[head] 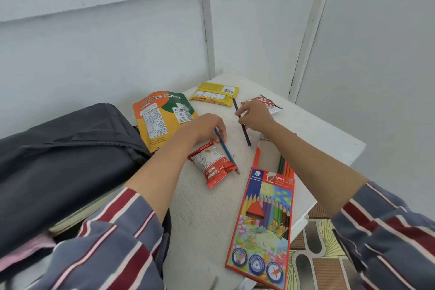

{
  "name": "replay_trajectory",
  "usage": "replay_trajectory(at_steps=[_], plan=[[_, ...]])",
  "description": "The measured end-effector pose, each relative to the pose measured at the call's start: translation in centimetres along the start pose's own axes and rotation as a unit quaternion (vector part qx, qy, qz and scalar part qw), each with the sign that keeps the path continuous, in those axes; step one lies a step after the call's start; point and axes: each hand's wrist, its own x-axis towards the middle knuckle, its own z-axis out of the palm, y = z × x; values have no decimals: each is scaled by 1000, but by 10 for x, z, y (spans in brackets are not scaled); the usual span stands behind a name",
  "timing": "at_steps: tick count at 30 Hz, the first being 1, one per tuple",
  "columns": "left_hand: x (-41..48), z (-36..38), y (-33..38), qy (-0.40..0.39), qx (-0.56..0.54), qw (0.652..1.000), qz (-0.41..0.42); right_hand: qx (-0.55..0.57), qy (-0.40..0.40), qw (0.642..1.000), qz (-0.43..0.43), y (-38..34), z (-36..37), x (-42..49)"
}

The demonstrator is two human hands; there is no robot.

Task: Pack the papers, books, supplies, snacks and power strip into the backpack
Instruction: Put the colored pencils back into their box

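Observation:
A dark grey backpack (66, 148) lies at the left of the white table (317, 134). My left hand (207, 127) pinches a blue pencil (227, 152) that slants over a small red snack pack (211, 163). My right hand (255, 116) grips a dark pencil (246, 134). An open coloured-pencil box (266, 216) lies at the front right with several pencils sticking out of its top. An orange and yellow pouch (162, 117), a yellow snack pack (215, 96) and a red and white snack pack (270, 103) lie further back.
White panelled walls close in the table at the back and right. A patterned floor (315, 256) shows beyond the table's front right edge. A book's pale edge (77, 216) and something pink (26, 252) lie under the backpack at the lower left.

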Motion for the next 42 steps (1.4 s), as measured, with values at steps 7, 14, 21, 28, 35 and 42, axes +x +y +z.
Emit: replay_trajectory(at_steps=[7, 14, 21, 28, 35, 42], plan=[[0, -2, 2, -18, 39, 999, 28, 109, -32, 994, -1, -7, -22, -12], [-1, -2, 0, -28, 54, 998, 35, 187, -35, 982, 0, -13, -44, -25], [2, -2, 2, -46, 95, 994, 19, 251, -35, 967, 7, -12, -68, -39], [1, -20, 8, 18, 31, 999, -2, 269, -20, 962, 33, -5, -87, -56], [-5, -23, 39, 146, -160, 974, 60, 259, 2, 965, 47, 0, -103, -71], [-5, -6, 78, 99, -358, 927, 49, 239, 16, 969, 59, 14, -99, -87]])
